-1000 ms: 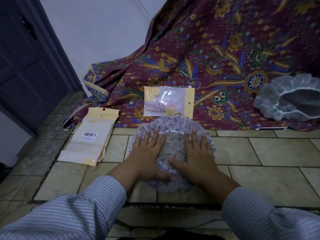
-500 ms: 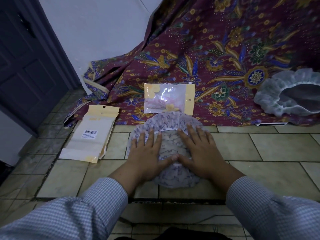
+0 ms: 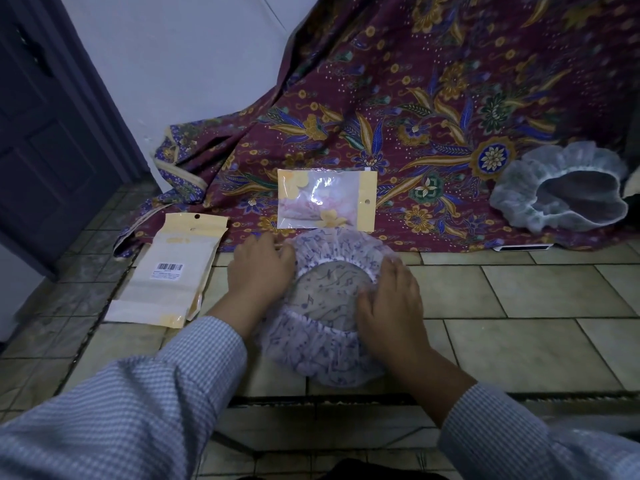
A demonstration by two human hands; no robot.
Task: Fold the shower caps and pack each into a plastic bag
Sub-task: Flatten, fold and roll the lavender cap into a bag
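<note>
Here hands (image 3: 329, 282) flank the shower cap (image 3: 329, 327) rim

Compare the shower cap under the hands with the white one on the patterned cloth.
The printed shower cap lies flat on the tiled floor, with the left hand and right hand at its sides; the white shower cap sits untouched on the batik cloth, puffed open. One bears purple markings, the other is plain. Both have ruffled edges.

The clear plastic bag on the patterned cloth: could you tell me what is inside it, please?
Inside the clear plastic bag lies something pale pink and folded, probably a shower cap. The bag's yellow printed edges and glare hide its details.
</note>
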